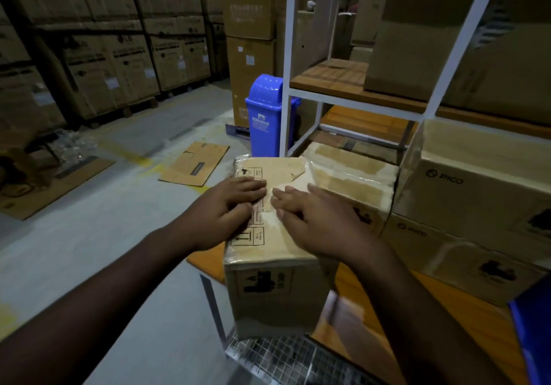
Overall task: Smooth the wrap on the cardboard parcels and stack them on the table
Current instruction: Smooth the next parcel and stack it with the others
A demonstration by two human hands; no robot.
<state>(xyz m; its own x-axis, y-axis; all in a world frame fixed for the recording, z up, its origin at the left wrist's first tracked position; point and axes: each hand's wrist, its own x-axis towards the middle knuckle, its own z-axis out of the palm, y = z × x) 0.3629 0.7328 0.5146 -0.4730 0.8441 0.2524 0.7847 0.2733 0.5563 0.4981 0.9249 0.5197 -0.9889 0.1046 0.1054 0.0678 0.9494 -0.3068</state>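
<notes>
Warehouse of stacked cartons [125,65] | orange table [465,319] bore wrapped PICO boxes [465,205] | wrapped parcel [277,235] stood at its left edge | left hand [229,205] and right hand [310,214] lay flat, fingers straight, on parcel's top

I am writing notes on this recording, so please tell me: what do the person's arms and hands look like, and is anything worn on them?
Both forearms are bare as far as the picture shows: no sleeves, gloves, watch or bracelet can be seen. The left hand and the right hand show no rings, though the image is dim and slightly blurred, so small items could be missed. The fingernails look short.
</notes>
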